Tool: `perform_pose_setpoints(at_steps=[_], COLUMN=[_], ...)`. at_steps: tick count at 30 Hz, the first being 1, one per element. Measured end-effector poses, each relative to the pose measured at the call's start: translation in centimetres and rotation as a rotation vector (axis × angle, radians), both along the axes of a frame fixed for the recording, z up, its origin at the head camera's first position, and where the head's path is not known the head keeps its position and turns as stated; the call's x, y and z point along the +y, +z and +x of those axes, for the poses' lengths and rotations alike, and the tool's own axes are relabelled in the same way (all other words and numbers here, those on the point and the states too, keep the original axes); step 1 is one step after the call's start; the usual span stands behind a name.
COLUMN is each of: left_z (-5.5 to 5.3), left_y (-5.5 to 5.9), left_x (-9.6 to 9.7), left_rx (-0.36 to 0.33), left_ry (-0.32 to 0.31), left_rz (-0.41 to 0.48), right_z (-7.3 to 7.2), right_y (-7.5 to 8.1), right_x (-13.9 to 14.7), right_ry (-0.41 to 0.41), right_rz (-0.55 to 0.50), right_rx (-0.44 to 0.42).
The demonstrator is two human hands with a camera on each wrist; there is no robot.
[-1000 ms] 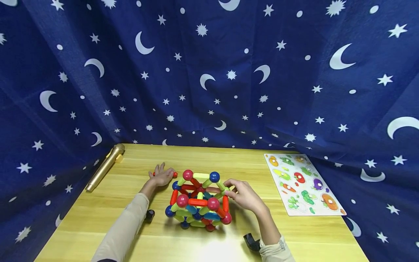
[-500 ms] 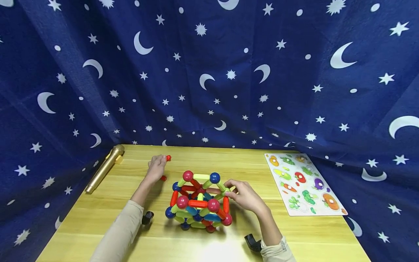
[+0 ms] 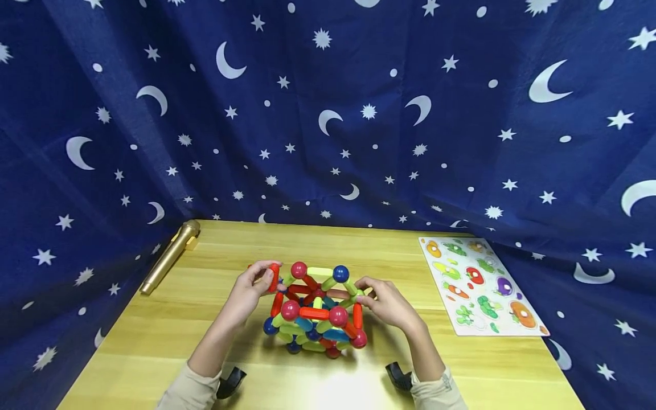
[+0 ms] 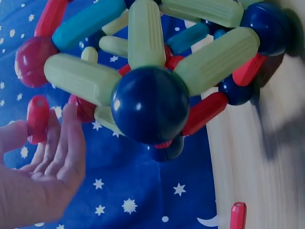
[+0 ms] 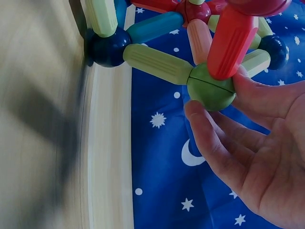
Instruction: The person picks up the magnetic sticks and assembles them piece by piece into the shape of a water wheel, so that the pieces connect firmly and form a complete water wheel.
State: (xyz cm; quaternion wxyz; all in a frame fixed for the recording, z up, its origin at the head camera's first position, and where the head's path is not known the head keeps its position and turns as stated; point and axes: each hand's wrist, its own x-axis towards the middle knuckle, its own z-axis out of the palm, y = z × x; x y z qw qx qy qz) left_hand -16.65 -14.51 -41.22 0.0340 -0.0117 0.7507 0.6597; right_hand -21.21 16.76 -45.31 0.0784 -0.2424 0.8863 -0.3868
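Observation:
A magnetic stick-and-ball frame (image 3: 314,313) of red, blue, yellow-green and teal pieces stands on the table between both hands. At its upper left side, my left hand (image 3: 246,293) pinches a red magnetic stick (image 4: 37,119) between thumb and fingers. Those fingertips lie close to a red ball (image 4: 86,109) of the frame; whether they touch it, I cannot tell. My right hand (image 3: 389,304) holds the frame's right side, with thumb and fingertips about a green ball (image 5: 212,90). Several sticks meet at that ball.
Another red stick (image 4: 238,217) lies on the table beyond the left hand. A gold microphone (image 3: 171,256) rests at the back left. The vegetable puzzle board (image 3: 451,307) lies on the right. A blue curtain (image 3: 328,142) with moons and stars hangs behind the table.
My left hand reached to loose red sticks at the back left, took one up and came back to the frame's left side. My right hand stayed on the frame.

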Motion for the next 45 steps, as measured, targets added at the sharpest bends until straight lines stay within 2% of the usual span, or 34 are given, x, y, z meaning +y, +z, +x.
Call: perform_pose_setpoints(at_steps=[4,10,14,18,23,31,35,40,45], left_z=[0.3,0.2,0.0,-0.5,-1.1,-1.4,-1.4,-1.5,-2.0], left_y=[0.0,0.1,0.1,0.0,-0.1,-0.5,-0.9,-1.1,-1.3], left_x=[0.8,1.2,1.2,1.3,1.7,1.8,1.9,1.9,2.3], left_rx=[-0.044,-0.073,-0.063,-0.061,-0.11,-0.144,-0.161,-0.168,-0.158], left_ry=[0.043,0.06,0.024,-0.057,-0.152,-0.223,-0.235,-0.223,-0.204], left_rz=[-0.007,-0.11,-0.137,-0.087,-0.039,-0.048,-0.032,-0.02,-0.024], right_z=[-0.2,-0.3,-0.3,-0.3,-0.2,-0.1,-0.2,-0.2,-0.2], right_y=[0.0,0.1,0.1,0.0,-0.1,0.0,0.1,0.1,0.1], right_x=[0.1,0.1,0.2,0.3,0.2,0.1,0.1,0.1,0.4], right_ry=[0.001,0.004,0.004,0.005,0.014,0.004,0.004,0.013,-0.009], right_rz=[0.003,0.001,0.001,-0.004,-0.016,-0.006,0.0,0.005,-0.018], right_rx=[0.01,0.003,0.003,0.011,0.002,-0.018,-0.021,-0.018,-0.013])
